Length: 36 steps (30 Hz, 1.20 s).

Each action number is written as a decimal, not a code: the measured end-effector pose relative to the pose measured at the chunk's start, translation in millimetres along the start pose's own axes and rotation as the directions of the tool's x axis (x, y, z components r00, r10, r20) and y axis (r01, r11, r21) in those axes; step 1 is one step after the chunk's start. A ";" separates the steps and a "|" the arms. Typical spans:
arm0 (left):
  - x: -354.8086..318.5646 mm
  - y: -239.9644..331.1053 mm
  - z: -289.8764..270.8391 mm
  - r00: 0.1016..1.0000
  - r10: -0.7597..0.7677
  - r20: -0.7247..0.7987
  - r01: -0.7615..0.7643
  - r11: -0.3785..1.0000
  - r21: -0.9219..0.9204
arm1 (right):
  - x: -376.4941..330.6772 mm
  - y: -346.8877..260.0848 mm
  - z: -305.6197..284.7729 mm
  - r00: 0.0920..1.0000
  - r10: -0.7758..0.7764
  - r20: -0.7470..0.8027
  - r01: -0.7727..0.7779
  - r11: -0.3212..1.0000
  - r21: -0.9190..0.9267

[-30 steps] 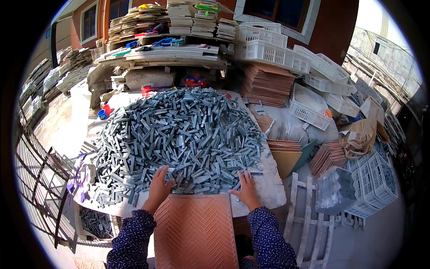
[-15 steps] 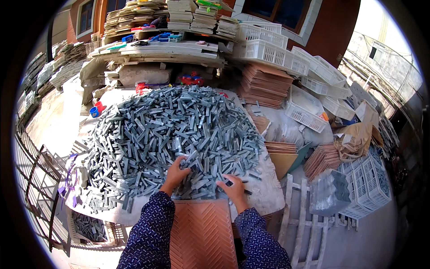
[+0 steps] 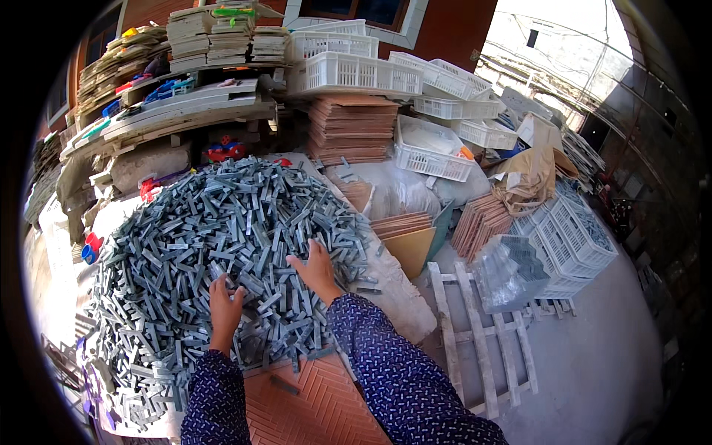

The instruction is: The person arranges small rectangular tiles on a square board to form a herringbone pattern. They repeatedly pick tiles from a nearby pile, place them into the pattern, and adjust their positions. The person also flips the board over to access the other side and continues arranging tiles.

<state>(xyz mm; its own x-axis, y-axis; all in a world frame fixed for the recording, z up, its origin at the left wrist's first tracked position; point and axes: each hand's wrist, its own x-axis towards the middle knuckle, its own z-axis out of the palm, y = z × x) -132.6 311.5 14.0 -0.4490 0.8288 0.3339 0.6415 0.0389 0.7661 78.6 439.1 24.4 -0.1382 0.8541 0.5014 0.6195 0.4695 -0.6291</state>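
Observation:
A large heap of grey-green stone strips [image 3: 245, 222] covers the white-topped table. Over the near side of it is my left hand [image 3: 225, 311], thumb and fingers apart, nothing seen in it. Farther right and higher on the heap, my right hand [image 3: 317, 273] is open, its thumb spread from the fingers. In front of me, partly under the heap's near edge, lies a terracotta-coloured board with herringbone grooves [image 3: 319, 400]. One loose strip [image 3: 285, 384] rests on this board, between my forearms. My sleeves hide parts of the board's sides.
A slatted wooden pallet [image 3: 483, 337] lies on the floor to the right. Beyond it stand white plastic crates [image 3: 567, 245] and a clear-wrapped stack [image 3: 508, 273]. Stacked terracotta boards [image 3: 350, 130] sit behind the table. Red and blue cups [image 3: 90, 248] are at its left edge.
The view has swung right. My right hand has moved from the heap's near right edge farther up over the strips. A loose strip now shows on the grooved board.

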 end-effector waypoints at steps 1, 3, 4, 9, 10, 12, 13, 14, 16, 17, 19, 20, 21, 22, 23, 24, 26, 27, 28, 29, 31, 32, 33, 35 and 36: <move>2.3 5.9 6.6 0.991 -0.119 0.067 0.125 0.987 -0.105 | 13.4 11.2 8.2 0.997 0.082 0.002 -0.082 0.997 -0.005; -11.6 -23.3 15.0 0.989 0.061 -0.136 -0.039 0.987 0.155 | 29.6 -23.1 25.4 0.931 0.312 0.189 -0.308 0.950 -0.048; -18.1 -26.4 17.5 0.984 0.093 -0.155 -0.066 0.984 0.168 | 27.7 -36.7 37.9 0.922 0.331 0.200 -0.310 0.942 -0.131; -20.7 2.3 27.9 0.999 0.041 -0.031 -0.041 0.999 0.011 | 14.1 -1.9 65.8 0.980 -0.046 -0.195 0.057 0.997 0.050; -19.7 -3.3 27.2 0.997 0.061 -0.048 -0.061 0.998 -0.010 | 6.5 -7.6 70.7 0.962 -0.130 -0.238 0.144 0.989 0.041; -18.1 -9.7 24.1 0.998 0.053 -0.020 -0.053 0.999 0.003 | -0.3 -11.4 72.5 0.964 -0.161 -0.211 0.184 0.978 0.093; -17.2 -16.5 24.1 0.994 0.092 -0.055 -0.091 0.996 0.020 | -3.4 -16.1 71.1 0.962 -0.185 -0.203 0.213 0.969 0.129; -15.5 -26.1 24.6 0.987 0.132 -0.089 -0.129 0.991 0.037 | -6.3 -15.5 65.3 0.964 -0.217 -0.151 0.243 0.954 0.178; -15.9 -21.5 18.0 0.996 0.075 -0.040 -0.074 0.997 0.032 | -9.5 -12.0 51.9 0.959 -0.284 0.002 0.270 0.913 0.307; -14.3 -22.5 19.2 0.997 0.067 -0.044 -0.068 0.998 0.000 | -6.7 -8.4 44.2 0.937 -0.330 0.114 0.264 0.884 0.386; -14.4 -23.6 19.9 0.998 0.049 -0.041 -0.052 0.997 -0.057 | -8.8 -21.4 39.2 0.972 -0.230 0.051 0.208 0.938 0.276; -13.8 -20.8 21.1 0.996 0.075 -0.045 -0.074 0.997 0.022 | -12.9 -26.8 35.7 0.984 -0.177 0.016 0.169 0.960 0.223; -15.9 -16.5 23.9 0.997 0.073 -0.037 -0.072 0.997 0.025 | -10.0 -16.9 57.2 0.989 -0.146 0.001 0.146 0.986 0.077; -16.6 -9.9 24.7 0.997 0.075 -0.036 -0.074 0.997 0.029 | -7.3 -19.6 61.3 0.990 -0.135 0.039 0.134 0.990 0.044; -17.2 -6.7 25.5 0.996 0.078 -0.034 -0.077 0.996 0.034 | -6.0 -20.2 63.2 0.990 -0.122 0.076 0.122 0.992 0.011; -14.9 -12.4 28.4 0.993 0.116 -0.036 -0.114 0.992 0.051 | -7.9 -18.9 62.8 0.987 -0.133 0.095 0.125 0.989 0.082; -11.4 -19.4 25.5 0.995 0.098 -0.003 -0.098 0.995 0.028 | -8.4 -15.8 58.2 0.978 -0.167 0.128 0.138 0.968 0.211; -10.3 -22.6 24.4 0.996 0.090 0.015 -0.090 0.996 0.016 | -13.3 -15.3 55.8 0.968 -0.224 0.115 0.194 0.954 0.229; -9.6 -26.0 26.0 0.995 0.101 -0.022 -0.101 0.995 -0.021 | -22.3 -13.6 55.8 0.952 -0.288 0.105 0.256 0.936 0.242; -11.6 -20.6 22.9 0.997 0.080 0.003 -0.079 0.995 -0.053 | -29.3 -15.1 52.9 0.932 -0.349 0.101 0.314 0.913 0.260; -17.7 -7.2 14.0 0.997 0.048 0.062 -0.040 0.992 -0.120 | -34.7 -16.8 40.3 0.911 -0.404 0.086 0.356 0.874 0.332; -18.4 -11.0 15.9 0.992 0.127 0.004 -0.126 0.986 -0.110 | -31.5 -17.2 35.5 0.921 -0.384 0.060 0.318 0.834 0.451; -18.7 -13.7 15.9 0.994 0.107 -0.008 -0.107 0.988 -0.111 | -28.1 -18.0 31.5 0.932 -0.361 0.038 0.278 0.777 0.564; -17.9 -6.6 14.7 0.997 0.068 -0.031 -0.071 0.991 -0.111 | -20.7 -17.3 37.5 0.987 -0.144 -0.070 0.156 0.959 0.235; -13.1 -34.6 27.6 0.942 0.269 -0.201 -0.254 0.962 0.101 | -19.3 -19.2 43.5 0.987 -0.150 0.050 0.143 0.982 0.124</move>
<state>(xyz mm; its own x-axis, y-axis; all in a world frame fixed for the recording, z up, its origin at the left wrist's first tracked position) -131.8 314.6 -32.0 -0.3748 0.6792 0.6310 0.7939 -0.1162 0.5968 35.7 423.3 1.0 -0.2680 0.7838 0.5602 0.4923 0.6112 -0.6197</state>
